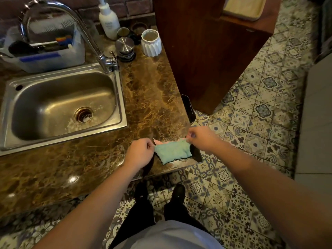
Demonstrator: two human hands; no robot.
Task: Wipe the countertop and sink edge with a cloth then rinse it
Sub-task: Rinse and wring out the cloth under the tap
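The left hand (139,153) and right hand (203,139) each pinched an upper corner of the green cloth (172,151), stretching it above the countertop (150,97) corner. The sink (120,97) lay toward ten o'clock of the cloth, well apart from it.

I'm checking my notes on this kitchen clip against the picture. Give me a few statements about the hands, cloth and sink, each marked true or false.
1. Both hands pinch the green cloth, left hand and right hand at opposite ends. True.
2. The cloth is inside the sink. False: it is over the marble countertop corner.
3. Water runs from the faucet. False: no stream shows.
4. A white ribbed cup stands behind the countertop's wiped area. True.
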